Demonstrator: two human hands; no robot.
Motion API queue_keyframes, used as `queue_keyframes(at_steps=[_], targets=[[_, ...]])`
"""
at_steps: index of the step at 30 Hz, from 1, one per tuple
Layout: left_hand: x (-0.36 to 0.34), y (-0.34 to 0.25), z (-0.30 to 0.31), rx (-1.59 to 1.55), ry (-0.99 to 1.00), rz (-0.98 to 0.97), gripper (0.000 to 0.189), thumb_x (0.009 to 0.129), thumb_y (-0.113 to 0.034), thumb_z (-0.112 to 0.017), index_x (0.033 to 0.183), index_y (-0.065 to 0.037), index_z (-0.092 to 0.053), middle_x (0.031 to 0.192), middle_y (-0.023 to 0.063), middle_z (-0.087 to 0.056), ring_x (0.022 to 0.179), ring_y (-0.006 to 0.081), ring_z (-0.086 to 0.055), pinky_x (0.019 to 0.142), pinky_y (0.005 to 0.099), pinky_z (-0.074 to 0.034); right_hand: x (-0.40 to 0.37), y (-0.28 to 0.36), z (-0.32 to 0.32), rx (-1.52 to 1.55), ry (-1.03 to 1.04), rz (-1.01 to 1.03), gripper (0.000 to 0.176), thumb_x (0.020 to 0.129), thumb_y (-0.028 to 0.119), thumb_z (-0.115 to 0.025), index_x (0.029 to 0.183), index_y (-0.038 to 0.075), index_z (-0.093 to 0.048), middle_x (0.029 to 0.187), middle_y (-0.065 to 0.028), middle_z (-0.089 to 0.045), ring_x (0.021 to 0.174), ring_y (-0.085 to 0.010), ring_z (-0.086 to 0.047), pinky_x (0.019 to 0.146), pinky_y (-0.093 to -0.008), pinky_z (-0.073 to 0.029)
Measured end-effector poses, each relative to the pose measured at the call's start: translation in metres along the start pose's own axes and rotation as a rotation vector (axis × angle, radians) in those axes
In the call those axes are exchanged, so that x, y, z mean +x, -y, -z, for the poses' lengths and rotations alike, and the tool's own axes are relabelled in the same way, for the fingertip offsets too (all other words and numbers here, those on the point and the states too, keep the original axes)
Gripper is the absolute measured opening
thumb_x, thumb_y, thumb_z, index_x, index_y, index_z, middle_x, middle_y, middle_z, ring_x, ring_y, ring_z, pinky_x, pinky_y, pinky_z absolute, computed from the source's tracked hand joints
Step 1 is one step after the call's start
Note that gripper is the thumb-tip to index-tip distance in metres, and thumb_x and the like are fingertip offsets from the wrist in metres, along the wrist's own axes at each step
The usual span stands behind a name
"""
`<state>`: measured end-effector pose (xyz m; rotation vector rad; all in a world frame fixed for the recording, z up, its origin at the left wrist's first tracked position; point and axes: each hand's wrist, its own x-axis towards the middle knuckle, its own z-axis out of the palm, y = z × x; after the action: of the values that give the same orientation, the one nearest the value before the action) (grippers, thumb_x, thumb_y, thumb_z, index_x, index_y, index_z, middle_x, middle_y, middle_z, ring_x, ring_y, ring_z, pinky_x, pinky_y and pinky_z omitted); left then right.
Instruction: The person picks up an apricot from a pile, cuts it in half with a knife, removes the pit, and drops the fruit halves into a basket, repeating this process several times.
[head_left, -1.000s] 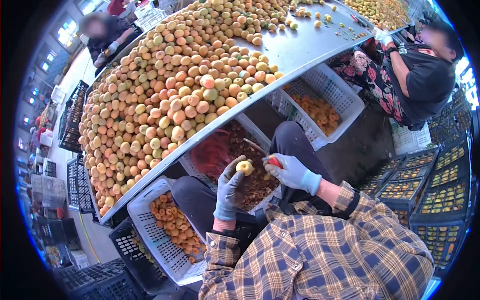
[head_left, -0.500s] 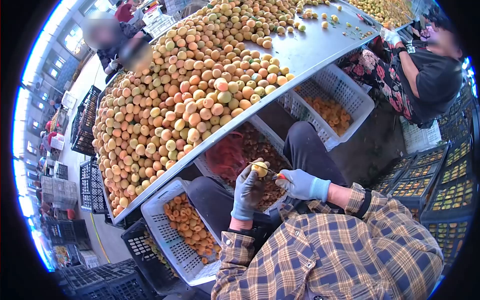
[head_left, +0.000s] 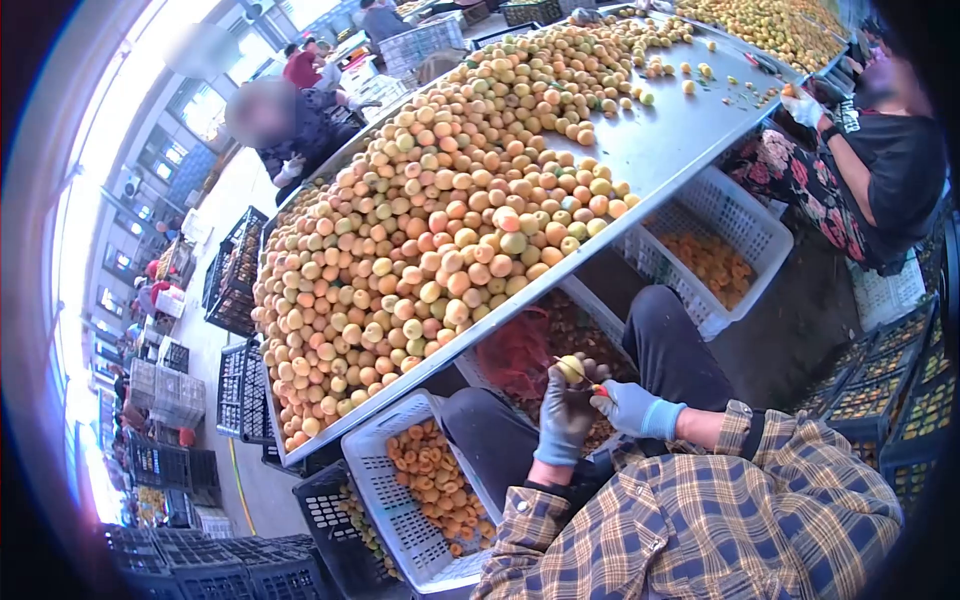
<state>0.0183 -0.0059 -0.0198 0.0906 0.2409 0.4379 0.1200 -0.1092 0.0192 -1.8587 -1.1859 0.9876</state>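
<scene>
My left hand (head_left: pixel 566 415), in a grey-blue glove, is closed around a yellow apricot (head_left: pixel 571 369) held up in its fingertips. In my right hand (head_left: pixel 642 410), also gloved, is a small knife (head_left: pixel 600 390) with a red handle; its thin blade reaches to the apricot, and its tip is hard to make out. Both hands are close together above my lap. Below them sits a crate with brown scraps and a red mesh bag (head_left: pixel 515 350). Left of my knee, a white crate (head_left: pixel 375 470) holds orange apricot halves.
Whole apricots (head_left: pixel 420 230) are heaped on a metal table (head_left: pixel 660 150) in front of me. Another white crate (head_left: pixel 770 225) with orange pieces stands to the right. Co-workers sit right (head_left: pixel 880 150) and across the table (head_left: pixel 300 130). Dark crates (head_left: pixel 880 370) are stacked at right.
My view has shifted, so the whole scene sits further right and lower. Both hands keep their hold on the apricot and the knife. The co-worker at right now holds a fruit.
</scene>
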Motion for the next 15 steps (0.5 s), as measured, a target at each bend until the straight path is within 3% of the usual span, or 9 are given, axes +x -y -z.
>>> queue_keyframes(at_steps=[2, 8, 10, 14, 15], targets=[[0.000, 0.013, 0.000, 0.144, -0.042, -0.053, 0.053, 0.088, -0.049, -0.053, 0.116, -0.004, -0.055, 0.108, 0.0117, -0.062, 0.105, 0.0296, -0.057, 0.097, 0.0438, -0.043, 0.000, 0.006, -0.001, -0.072, -0.046, -0.136, 0.038, 0.093, 0.035, -0.049, 0.101, -0.002, -0.053, 0.088, -0.0282, -0.062, 0.085, -0.0450, -0.059, 0.070, -0.0505, -0.046], [0.002, -0.004, 0.004, 0.227, -0.109, -0.068, 0.046, 0.092, -0.041, -0.053, 0.121, -0.005, -0.051, 0.104, 0.0125, -0.063, 0.096, 0.0229, -0.060, 0.086, 0.0360, -0.049, 0.017, 0.008, 0.014, -0.026, 0.030, -0.070, 0.035, 0.093, 0.030, -0.050, 0.102, -0.003, -0.057, 0.091, -0.0269, -0.063, 0.091, -0.0425, -0.059, 0.074, -0.0446, -0.048], [0.000, -0.012, -0.001, 0.447, -0.072, -0.156, 0.042, 0.093, -0.036, -0.054, 0.124, -0.008, -0.049, 0.101, 0.0117, -0.063, 0.093, 0.0220, -0.060, 0.084, 0.0339, -0.049, 0.018, 0.007, 0.015, -0.005, 0.091, -0.105, 0.033, 0.093, 0.029, -0.051, 0.100, -0.002, -0.058, 0.092, -0.0265, -0.063, 0.093, -0.0419, -0.059, 0.074, -0.0432, -0.047], [0.005, -0.007, 0.007, 0.086, -0.079, -0.086, 0.048, 0.092, -0.045, -0.052, 0.124, -0.009, -0.048, 0.098, 0.0128, -0.062, 0.094, 0.0249, -0.058, 0.085, 0.0364, -0.047, 0.004, -0.003, -0.003, -0.117, 0.055, -0.134, 0.035, 0.093, 0.030, -0.050, 0.104, -0.003, -0.055, 0.090, -0.0273, -0.063, 0.089, -0.0436, -0.059, 0.072, -0.0469, -0.047], [0.004, -0.001, 0.005, 0.122, -0.062, -0.054, 0.052, 0.090, -0.050, -0.050, 0.122, -0.009, -0.049, 0.099, 0.0131, -0.063, 0.096, 0.0264, -0.058, 0.086, 0.0378, -0.047, 0.005, -0.001, -0.003, -0.111, 0.028, -0.146, 0.036, 0.093, 0.031, -0.049, 0.104, -0.003, -0.054, 0.089, -0.0278, -0.062, 0.088, -0.0446, -0.059, 0.072, -0.0490, -0.046]])
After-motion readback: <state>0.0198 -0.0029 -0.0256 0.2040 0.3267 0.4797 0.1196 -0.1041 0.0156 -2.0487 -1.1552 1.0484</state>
